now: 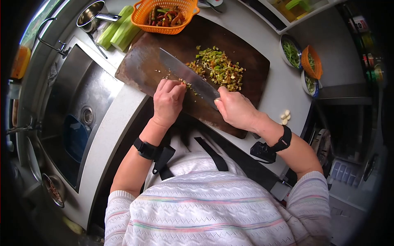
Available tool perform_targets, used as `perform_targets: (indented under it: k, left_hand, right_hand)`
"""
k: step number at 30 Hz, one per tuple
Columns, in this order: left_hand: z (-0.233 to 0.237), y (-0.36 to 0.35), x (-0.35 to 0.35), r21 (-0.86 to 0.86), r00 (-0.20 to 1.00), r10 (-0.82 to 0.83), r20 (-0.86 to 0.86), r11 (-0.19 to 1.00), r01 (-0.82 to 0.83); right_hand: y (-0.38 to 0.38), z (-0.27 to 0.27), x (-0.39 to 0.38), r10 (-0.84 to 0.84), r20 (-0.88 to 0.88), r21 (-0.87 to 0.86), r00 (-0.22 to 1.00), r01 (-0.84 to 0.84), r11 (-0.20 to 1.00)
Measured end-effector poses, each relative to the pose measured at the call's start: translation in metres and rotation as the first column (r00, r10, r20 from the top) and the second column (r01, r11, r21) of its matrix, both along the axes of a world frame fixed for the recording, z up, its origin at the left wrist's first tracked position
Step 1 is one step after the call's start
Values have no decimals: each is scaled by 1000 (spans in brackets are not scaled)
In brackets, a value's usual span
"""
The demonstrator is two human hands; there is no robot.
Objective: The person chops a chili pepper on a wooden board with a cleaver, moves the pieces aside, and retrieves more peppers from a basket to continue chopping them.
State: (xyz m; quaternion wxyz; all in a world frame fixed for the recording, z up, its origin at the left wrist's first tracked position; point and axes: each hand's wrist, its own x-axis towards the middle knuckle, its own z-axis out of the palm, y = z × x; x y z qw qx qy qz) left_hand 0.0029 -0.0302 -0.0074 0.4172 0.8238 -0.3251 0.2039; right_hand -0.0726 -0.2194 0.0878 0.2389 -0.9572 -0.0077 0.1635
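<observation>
My right hand [238, 108] is wrapped round the handle end of a wide cleaver [186, 76], whose blade slants up and left across the dark wooden cutting board [242, 45]. Beside the blade, my left hand [168, 100] has its fingers curled and pressed down on a small piece of pepper, with a little red showing at the fingertips. Beyond the blade lies a heap of chopped green and red peppers [223, 69]. A few bits cling to the steel and lie near my left fingers.
An orange basket [164, 28] of whole peppers stands at the board's far edge, beside peeled pale-green gourds [123, 35] and a steel pot [91, 16]. The sink [98, 78] is at left. Garlic cloves [285, 117] and a bowl of cut greens [290, 51] sit right.
</observation>
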Motion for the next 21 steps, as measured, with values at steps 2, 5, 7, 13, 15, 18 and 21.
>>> perform_targets:
  k: [2, 5, 7, 13, 15, 18, 21]
  left_hand:
    - [1, 0, 1, -4, 1000, -4, -1, 1000, 4]
    - [2, 1, 1, -2, 1000, -14, -7, 1000, 14]
    - [1, 2, 0, -2, 1000, -7, -15, 1000, 7]
    - [4, 4, -2, 2, 999, -26, -25, 1000, 26]
    - [8, 5, -5, 82, 1000, 18, 4, 996, -19]
    - [11, 8, -6, 103, 1000, 8, 11, 995, -9]
    - [6, 7, -5, 77, 999, 34, 16, 996, -36]
  right_hand:
    - [2, 2, 1, -5, 4, 5, 1000, 5, 1000]
    - [-1, 11, 0, -16, -8, 17, 1000, 16, 1000]
    - [0, 23, 0, -23, -68, 18, 997, 24, 1000]
    - [3, 2, -2, -27, -18, 19, 999, 27, 999]
    - [-1, -2, -3, -31, -4, 32, 1000, 31, 999]
    - [-3, 0, -3, -27, 5, 55, 1000, 26, 998]
    - [-2, 14, -2, -34, -26, 52, 999, 36, 998]
